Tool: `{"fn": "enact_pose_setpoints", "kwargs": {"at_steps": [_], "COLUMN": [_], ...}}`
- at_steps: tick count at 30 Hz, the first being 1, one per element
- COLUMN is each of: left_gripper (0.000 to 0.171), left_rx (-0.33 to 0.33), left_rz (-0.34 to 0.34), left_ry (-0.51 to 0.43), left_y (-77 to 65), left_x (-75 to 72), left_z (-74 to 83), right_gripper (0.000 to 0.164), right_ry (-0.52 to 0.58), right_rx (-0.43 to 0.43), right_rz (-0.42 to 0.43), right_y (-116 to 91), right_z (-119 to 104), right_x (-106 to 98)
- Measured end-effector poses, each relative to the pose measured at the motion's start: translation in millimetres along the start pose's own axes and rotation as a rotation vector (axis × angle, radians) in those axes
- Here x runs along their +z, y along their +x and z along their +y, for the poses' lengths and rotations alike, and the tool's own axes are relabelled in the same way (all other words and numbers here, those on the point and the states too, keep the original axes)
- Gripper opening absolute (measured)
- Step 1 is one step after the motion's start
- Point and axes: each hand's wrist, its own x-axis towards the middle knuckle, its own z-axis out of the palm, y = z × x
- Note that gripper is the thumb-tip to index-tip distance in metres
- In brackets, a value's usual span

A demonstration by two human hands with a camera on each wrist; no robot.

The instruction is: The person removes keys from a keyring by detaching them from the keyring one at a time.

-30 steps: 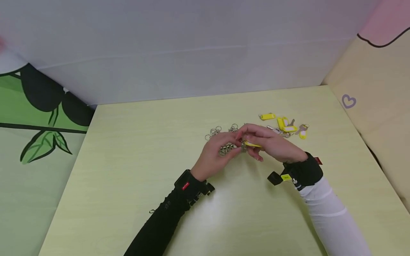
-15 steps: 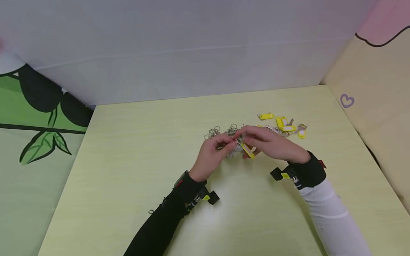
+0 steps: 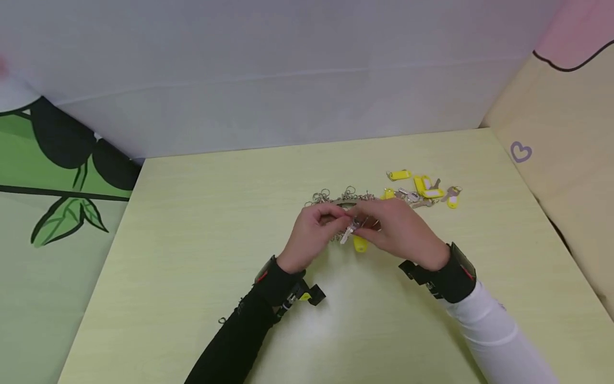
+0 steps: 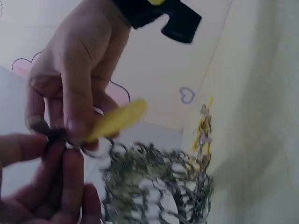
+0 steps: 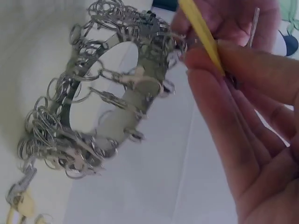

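My left hand [image 3: 313, 230] and right hand [image 3: 397, 226] meet fingertip to fingertip in the head view. Between them hangs a silver key [image 3: 348, 233], beside a yellow key tag [image 3: 360, 244]. The right fingers pinch the tag near its ring end, as the yellow tag [image 5: 205, 35] shows edge-on in the right wrist view. Thumb and finger of the left hand pinch the small split ring at the tag's end, mostly hidden by fingertips. Just beyond the hands stands a round metal hoop [image 5: 152, 70] hung all round with several split rings [image 5: 42, 121].
Several yellow key tags [image 3: 422, 184] with keys lie in a loose group right of the hoop. One yellow tag [image 3: 400, 175] lies a little behind them. The pale wooden table [image 3: 206, 229] meets a white back wall [image 3: 288, 106]. A small loose ring [image 3: 222, 320] shows beside the black sleeve.
The yellow tag has swung from lying across the right fingers to hanging below the hands, and the key has come into sight. My right hand has turned over, knuckles up.
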Motion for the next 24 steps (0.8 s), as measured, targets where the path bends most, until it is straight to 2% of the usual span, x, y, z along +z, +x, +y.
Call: {"fn": "enact_pose_setpoints", "kwargs": {"at_steps": [2,5,8,11,13,16,18,20,24], "left_gripper": [0.015,0.022,0.030,0.025,0.019,0.011,0.010,0.011,0.027], "left_rx": [0.043,0.139,0.257,0.350,0.386,0.408,0.412,0.413,0.442], "left_rz": [-0.045,-0.108,-0.133,-0.132,-0.131,-0.130,-0.106,-0.079,-0.024], "left_ry": [0.061,0.230,0.445,0.553,0.573,0.573,0.562,0.559,0.570], "left_y": [3.1,8.2,11.3,14.0,15.7,16.7,16.3,15.4,13.1], "left_x": [-4.6,-8.3,-6.6,-4.6,-4.0,-3.0,-2.2,-1.6,3.6], "left_z": [-6.3,-16.9,-23.2,-26.0,-27.5,-29.4,-30.4,-30.3,-28.1], "right_gripper": [0.024,0.019,0.015,0.012,0.012,0.010,0.010,0.010,0.010], "right_ry": [0.043,0.133,0.215,0.290,0.341,0.395,0.436,0.488,0.599], "right_rx": [0.026,0.073,0.101,0.122,0.148,0.192,0.216,0.233,0.231], "right_rz": [0.000,-0.012,-0.042,-0.069,-0.084,-0.095,-0.099,-0.095,-0.080], "right_y": [-1,0,1,1,1,1,0,-1,-2], "right_z": [4,11,17,24,29,34,36,37,35], "right_x": [-3,-6,-7,-8,-9,-12,-15,-17,-21]}}
